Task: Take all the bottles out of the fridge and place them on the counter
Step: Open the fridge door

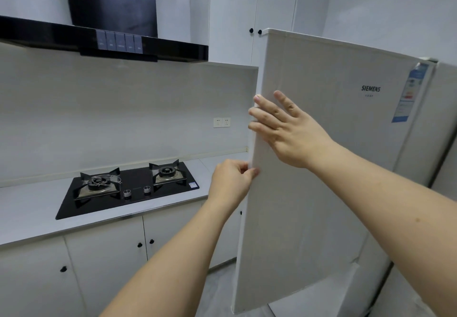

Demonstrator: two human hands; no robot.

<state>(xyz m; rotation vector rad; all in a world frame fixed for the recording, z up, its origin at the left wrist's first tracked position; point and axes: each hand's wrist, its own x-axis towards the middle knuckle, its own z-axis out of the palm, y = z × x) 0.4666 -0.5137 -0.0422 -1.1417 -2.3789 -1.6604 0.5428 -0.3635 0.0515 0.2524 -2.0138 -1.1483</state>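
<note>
At the far left runs the grey counter (pixel 29 208), bare around the black gas hob (pixel 128 188), and that open stretch looks the natural place for the bottles; none of them is visible, since the fridge interior is hidden behind the door, so where they stand cannot be told. Next comes the left hand (pixel 230 180), its fingers curled round the free edge of the fridge door (pixel 321 168) with the thumb pinching the front face; it seems the one doing the pulling. Further right the right hand (pixel 284 129) lies flat on the door's front, fingers straight and spread, some fingertips reaching over the edge; it holds nothing. The step in hand appears to be swinging the door wide; best done by drawing steadily with the left grip, letting the flat right palm guide rather than resist, and stepping aside so the door clears the body and the shelves come into view.
</note>
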